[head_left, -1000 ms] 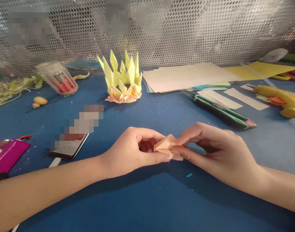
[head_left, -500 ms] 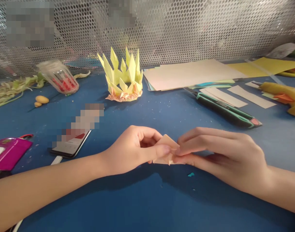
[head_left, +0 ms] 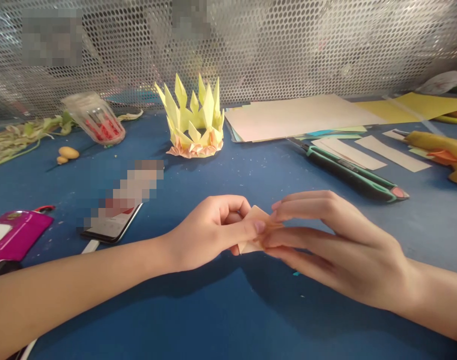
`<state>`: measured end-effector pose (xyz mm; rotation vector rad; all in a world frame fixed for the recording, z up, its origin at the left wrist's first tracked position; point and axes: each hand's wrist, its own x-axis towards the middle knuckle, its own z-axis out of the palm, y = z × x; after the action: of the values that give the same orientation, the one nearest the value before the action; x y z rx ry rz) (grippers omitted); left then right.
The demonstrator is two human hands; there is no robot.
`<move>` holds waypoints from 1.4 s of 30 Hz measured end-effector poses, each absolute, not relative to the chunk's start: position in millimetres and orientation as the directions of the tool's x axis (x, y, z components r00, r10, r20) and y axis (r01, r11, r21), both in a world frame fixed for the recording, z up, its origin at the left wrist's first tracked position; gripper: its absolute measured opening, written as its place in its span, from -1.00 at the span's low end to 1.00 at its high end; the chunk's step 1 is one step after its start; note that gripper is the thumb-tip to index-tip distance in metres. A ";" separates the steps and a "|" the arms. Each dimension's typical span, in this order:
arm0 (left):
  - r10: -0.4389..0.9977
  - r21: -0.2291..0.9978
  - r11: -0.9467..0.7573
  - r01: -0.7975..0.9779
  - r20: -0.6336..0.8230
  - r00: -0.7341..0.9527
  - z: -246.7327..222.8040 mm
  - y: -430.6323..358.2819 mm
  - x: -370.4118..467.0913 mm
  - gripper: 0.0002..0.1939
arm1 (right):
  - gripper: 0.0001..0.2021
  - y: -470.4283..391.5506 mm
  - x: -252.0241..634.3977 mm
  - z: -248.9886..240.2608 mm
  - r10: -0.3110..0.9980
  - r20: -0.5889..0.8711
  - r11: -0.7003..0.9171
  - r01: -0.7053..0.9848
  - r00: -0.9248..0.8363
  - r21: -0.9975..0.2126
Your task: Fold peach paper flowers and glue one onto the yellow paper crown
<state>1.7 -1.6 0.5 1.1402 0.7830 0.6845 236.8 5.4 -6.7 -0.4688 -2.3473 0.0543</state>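
Note:
Between my hands, a little above the blue table, is a small piece of folded peach paper point(head_left: 254, 214). My left hand point(head_left: 213, 232) pinches its left side, with the thumb flat on top and the other fingers curled underneath. My right hand point(head_left: 348, 245) closes on the paper's right side with thumb and fingertips, while its upper finger lies raised along the edge. The fingers hide much of the folds. Behind them stands a yellow paper crown point(head_left: 194, 120) with tall points and a band of peach folded pieces round its base.
On the right lie a green and black utility knife point(head_left: 356, 172), cut paper strips point(head_left: 393, 154), a stack of paper sheets point(head_left: 288, 117) and a yellow glue gun point(head_left: 434, 147). To the left are a phone point(head_left: 119, 215), a tipped jar point(head_left: 95, 120) and a magenta object point(head_left: 24, 232).
My right hand has shifted its fingers on the folded paper, its upper finger lifting away from the others. My left hand keeps its pinch. The view has moved slightly.

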 end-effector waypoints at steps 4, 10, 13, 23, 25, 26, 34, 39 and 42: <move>0.819 0.976 0.218 -0.027 -0.168 0.548 -0.6 -1.5 1.0 -0.59 | -0.95 9.0 236.8 -9.7 0.383 0.638 0.919 0.345 -0.668 -0.190; 0.821 0.984 0.180 0.006 -0.153 0.550 -1.4 -2.0 -0.8 -0.68 | -0.94 7.8 234.5 -7.1 0.480 0.627 0.876 0.369 -0.614 -0.309; 0.806 0.985 0.175 -0.006 -0.140 0.575 -1.0 -1.8 -1.7 -0.76 | -0.93 8.7 233.1 -6.7 0.527 0.635 0.848 0.396 -0.565 -0.351; 0.791 0.985 0.170 0.036 -0.159 0.591 -0.3 -2.3 -1.0 -0.79 | -0.89 7.3 230.4 -5.4 0.598 0.582 0.800 0.357 -0.552 -0.483; 0.804 0.983 0.173 0.061 -0.177 0.567 0.4 -2.8 -0.2 -0.77 | -0.91 6.7 228.9 -6.2 0.628 0.557 0.771 0.335 -0.543 -0.542; 0.813 0.983 0.171 0.069 -0.181 0.554 0.8 -3.2 0.2 -0.75 | -0.92 6.5 228.2 -7.0 0.654 0.538 0.745 0.329 -0.532 -0.580; 0.855 0.982 0.118 0.149 -0.177 0.488 3.0 -7.1 1.9 -0.66 | -0.83 9.8 227.5 -7.2 0.772 0.363 0.554 0.271 -0.522 -0.787; 0.857 0.981 0.042 0.188 -0.132 0.498 -0.4 -8.4 0.8 -0.68 | -0.92 11.5 227.9 -5.6 0.704 0.405 0.600 0.185 -0.584 -0.778; 0.852 0.988 0.012 0.157 -0.092 0.515 -2.0 -7.8 -0.5 -0.74 | -0.92 11.4 229.1 -6.5 0.701 0.424 0.622 0.201 -0.573 -0.757</move>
<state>-0.5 -7.8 -2.0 1.4857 0.9192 0.6835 229.1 11.4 -6.5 -0.7045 -2.1035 0.8643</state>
